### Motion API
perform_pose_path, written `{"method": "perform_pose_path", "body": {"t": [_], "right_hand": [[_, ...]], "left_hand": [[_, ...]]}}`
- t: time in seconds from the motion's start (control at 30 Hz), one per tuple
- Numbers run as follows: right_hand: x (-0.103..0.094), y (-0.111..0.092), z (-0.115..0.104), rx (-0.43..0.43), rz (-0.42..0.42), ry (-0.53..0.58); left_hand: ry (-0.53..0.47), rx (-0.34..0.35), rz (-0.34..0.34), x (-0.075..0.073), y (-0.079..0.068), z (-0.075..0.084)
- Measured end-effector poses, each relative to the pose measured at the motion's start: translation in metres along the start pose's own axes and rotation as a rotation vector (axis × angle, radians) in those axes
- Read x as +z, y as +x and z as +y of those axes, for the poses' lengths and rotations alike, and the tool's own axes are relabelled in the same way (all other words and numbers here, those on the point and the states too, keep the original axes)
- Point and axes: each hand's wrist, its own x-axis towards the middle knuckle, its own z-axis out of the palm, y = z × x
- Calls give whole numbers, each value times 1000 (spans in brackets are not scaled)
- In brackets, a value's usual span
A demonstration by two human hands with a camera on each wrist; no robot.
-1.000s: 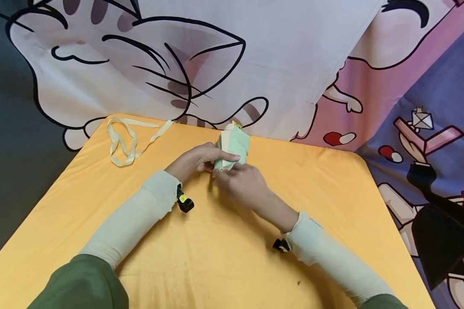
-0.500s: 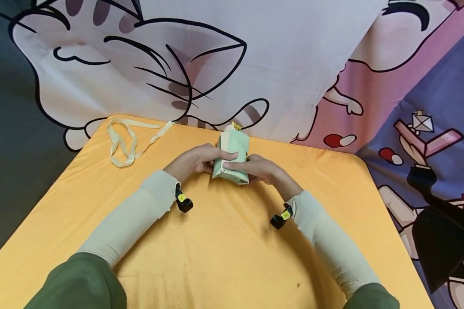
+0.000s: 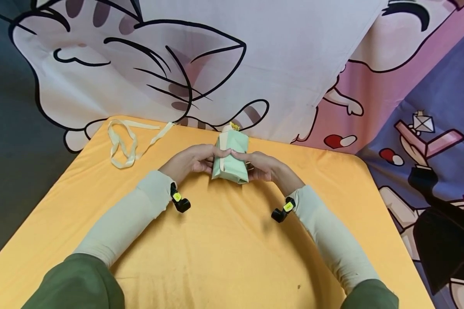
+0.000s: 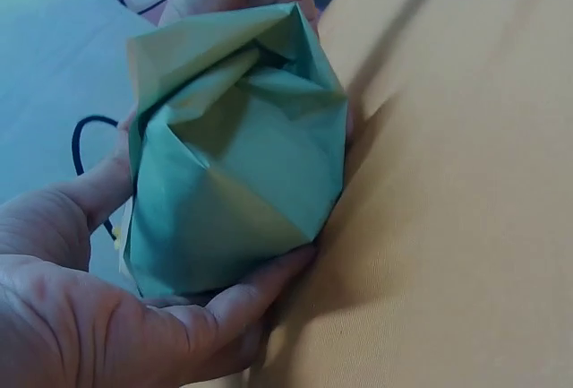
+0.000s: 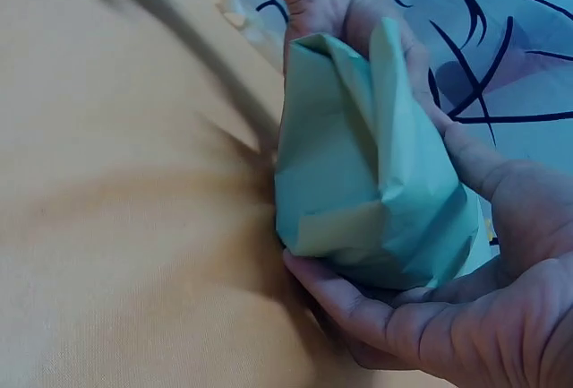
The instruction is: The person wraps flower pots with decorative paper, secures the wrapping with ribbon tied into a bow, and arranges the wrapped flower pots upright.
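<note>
A small bundle wrapped in pale green paper (image 3: 233, 165) lies near the far side of the table, between my two hands. Something white and yellow (image 3: 233, 126) pokes out of its far end, too small to make out. My left hand (image 3: 195, 159) grips the bundle from the left, thumb on top. From the right my right hand (image 3: 264, 165) grips it the same way, and the two thumb tips meet over the cream strip. Both wrist views show the near end of the green paper (image 4: 242, 155), folded into creased flaps with a small gap, and fingers under it.
A loose cream ribbon (image 3: 129, 146) lies in loops at the table's far left. The yellow cloth-covered table (image 3: 216, 253) ends against a hanging printed cloth (image 3: 294, 64) with a cartoon cat. A dark floor (image 3: 19, 180) shows at the left.
My right hand, earlier over the near end of the bundle, has moved right to its side, uncovering that end. Its thumb then slid up to meet the left thumb. The ribbon stays put.
</note>
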Motion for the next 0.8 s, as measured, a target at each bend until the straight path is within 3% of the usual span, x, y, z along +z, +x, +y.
{"method": "perform_pose_path", "body": {"t": [0.17,0.4,0.8], "right_hand": [[3,-6,5,-8,18,11],[12,-28,18,-38,-2,-53],[29,-47,32,-58,-4,-214]], "left_hand": [[13,-8,-25,5,-11,-2],[117,-54,62,15,-35,-13],[137,-13,16,19,-50,-36]]}}
